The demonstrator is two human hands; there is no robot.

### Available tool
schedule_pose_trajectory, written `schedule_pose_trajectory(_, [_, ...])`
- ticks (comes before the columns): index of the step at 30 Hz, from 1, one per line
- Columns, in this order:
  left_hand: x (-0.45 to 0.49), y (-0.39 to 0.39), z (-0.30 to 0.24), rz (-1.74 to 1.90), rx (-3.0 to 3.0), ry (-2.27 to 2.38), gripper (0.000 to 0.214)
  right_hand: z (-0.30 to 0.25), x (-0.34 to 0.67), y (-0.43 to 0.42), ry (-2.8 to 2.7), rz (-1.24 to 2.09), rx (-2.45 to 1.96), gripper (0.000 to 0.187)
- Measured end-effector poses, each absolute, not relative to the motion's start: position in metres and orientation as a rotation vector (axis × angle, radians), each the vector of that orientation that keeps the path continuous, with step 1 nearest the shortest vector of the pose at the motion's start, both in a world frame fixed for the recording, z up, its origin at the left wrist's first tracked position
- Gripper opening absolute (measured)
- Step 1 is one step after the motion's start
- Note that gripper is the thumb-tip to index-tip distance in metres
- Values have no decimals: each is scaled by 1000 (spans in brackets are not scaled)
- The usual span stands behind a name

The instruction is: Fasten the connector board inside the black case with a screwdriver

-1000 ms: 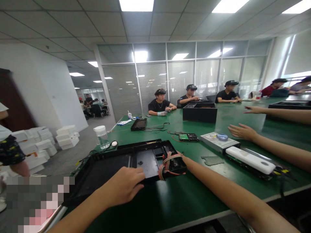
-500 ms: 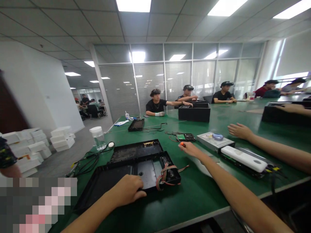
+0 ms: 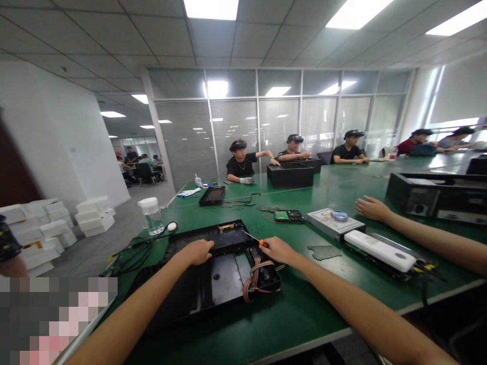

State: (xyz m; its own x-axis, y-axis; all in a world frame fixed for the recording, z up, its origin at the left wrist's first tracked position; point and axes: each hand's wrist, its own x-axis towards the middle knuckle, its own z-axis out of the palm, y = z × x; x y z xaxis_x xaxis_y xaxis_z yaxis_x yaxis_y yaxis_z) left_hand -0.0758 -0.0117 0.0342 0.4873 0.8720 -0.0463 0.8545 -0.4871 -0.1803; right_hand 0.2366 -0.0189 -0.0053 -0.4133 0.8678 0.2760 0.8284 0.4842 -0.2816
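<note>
A black open device case point(image 3: 224, 268) lies on the green table point(image 3: 304, 309) in front of me. My left hand point(image 3: 198, 251) rests on the case's middle, fingers curled down on its inner edge. My right hand point(image 3: 279, 249) is closed round a small screwdriver with an orange handle point(image 3: 261, 242); its thin shaft points left over the case's far right part. A bundle of red, white and black ribbon wires point(image 3: 256, 271) loops over the case's right end, just below my right hand.
A co-worker's hand point(image 3: 371, 208) lies on the table at right, near a grey drive point(image 3: 330, 222) and a white bar-shaped part point(image 3: 380, 249). A clear jar point(image 3: 151, 215), black cables point(image 3: 133, 251), a green circuit board point(image 3: 283, 216) and black boxes point(image 3: 291, 175) stand further off.
My left hand has slid forward from the case's near edge to its middle. My right hand came back from the table's right of the case, with the screwdriver now over the case.
</note>
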Motion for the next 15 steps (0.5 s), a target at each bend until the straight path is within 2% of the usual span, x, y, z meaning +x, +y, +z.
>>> schedule_pose_trajectory(3, [-65,-19,38,282,-2518,-1498,28,-7,228,-22,-2354,111,-1419,34])
schedule_pose_trajectory(5, [-58,-21,38,157,-2557,-1267,27,-8,225,-24,-2350,114,-1408,34])
schedule_pose_trajectory(8, [-51,-23,31,2,-2614,-917,10,-8,224,-24,-2344,170,-1376,35])
schedule_pose_trajectory(15, [-56,-30,25,-269,-2567,-735,18,-6,226,-24,-2324,247,-1345,38])
